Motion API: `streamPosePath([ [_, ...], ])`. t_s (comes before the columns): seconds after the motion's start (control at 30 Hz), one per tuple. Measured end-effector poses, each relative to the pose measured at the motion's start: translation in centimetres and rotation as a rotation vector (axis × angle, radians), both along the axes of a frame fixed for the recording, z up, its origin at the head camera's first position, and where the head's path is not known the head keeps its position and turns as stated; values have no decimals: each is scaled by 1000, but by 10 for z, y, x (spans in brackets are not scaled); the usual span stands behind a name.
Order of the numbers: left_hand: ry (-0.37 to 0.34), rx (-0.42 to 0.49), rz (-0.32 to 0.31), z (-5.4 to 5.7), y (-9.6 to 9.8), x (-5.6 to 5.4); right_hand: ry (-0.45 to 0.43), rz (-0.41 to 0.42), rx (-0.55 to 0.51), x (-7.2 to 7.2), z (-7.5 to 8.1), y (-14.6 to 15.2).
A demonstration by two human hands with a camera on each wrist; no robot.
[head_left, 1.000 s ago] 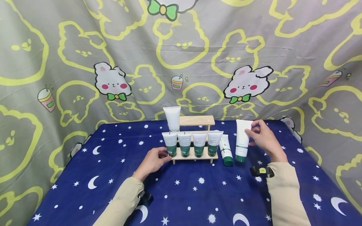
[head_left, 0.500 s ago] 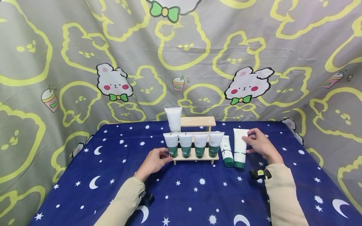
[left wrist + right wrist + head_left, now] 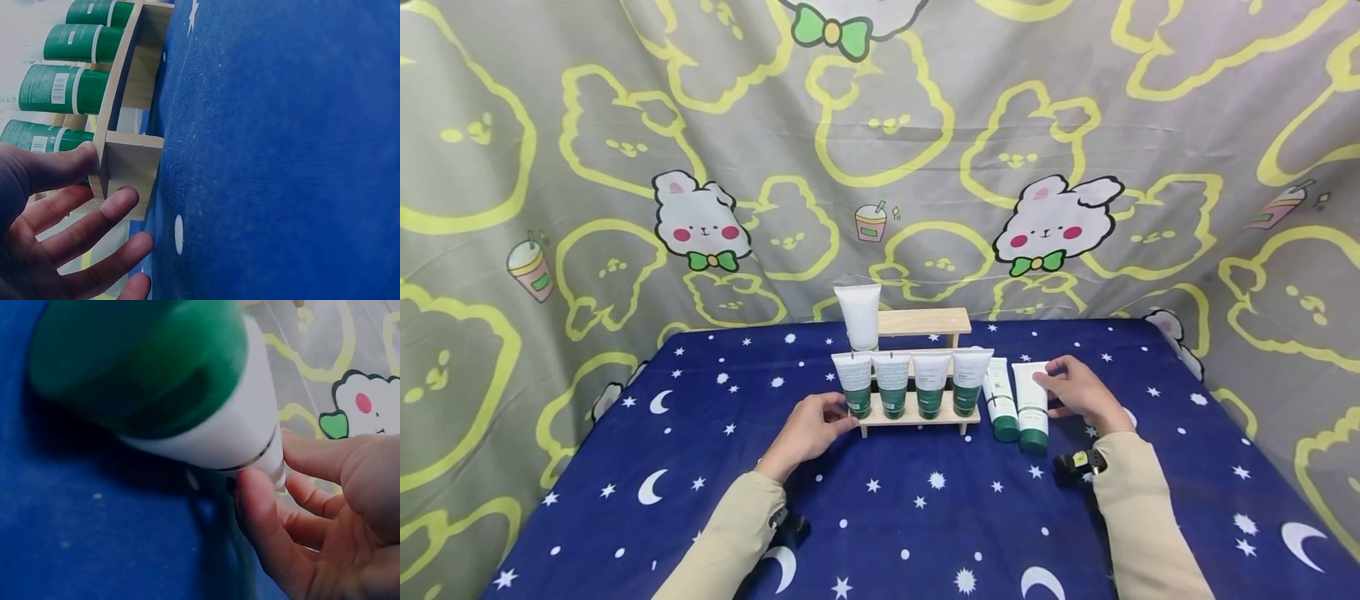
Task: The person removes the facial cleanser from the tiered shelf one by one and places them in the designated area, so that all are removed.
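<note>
My right hand pinches a white tube with a green cap by its upper part; the tube leans low over the cloth, cap toward me. In the right wrist view the green cap looms large, thumb and fingers on the white body. Just left of it lies a similar tube. My left hand holds the left end of a stepped wooden rack; in the left wrist view the thumb is on the shelf edge. Several small green-and-white tubes stand cap-down along the rack's front step.
A larger white tube stands at the left of the rack's top shelf. A dark blue cloth with moons and stars covers the table. Behind it hangs a grey curtain with cartoon bunnies.
My right hand has lowered its tube and carried it left and toward me, beside the lying tube. My left hand has stayed at the rack's end.
</note>
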State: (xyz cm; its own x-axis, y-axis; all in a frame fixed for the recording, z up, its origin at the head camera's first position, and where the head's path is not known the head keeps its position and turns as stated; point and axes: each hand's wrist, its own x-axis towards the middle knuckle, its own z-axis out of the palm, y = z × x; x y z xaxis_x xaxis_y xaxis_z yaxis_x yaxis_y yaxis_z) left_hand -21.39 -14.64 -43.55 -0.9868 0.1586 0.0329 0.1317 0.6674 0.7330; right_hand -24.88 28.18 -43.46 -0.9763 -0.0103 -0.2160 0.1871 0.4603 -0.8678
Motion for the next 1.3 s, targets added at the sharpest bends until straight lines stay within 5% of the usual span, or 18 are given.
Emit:
streamPosePath([
  [0.43,0,15,-18,8,0,3,-36,43,-32,-3,-4,3],
  [1.3,-7,11,-10,0,-1,0,29,131,22,-3,-2,-2],
])
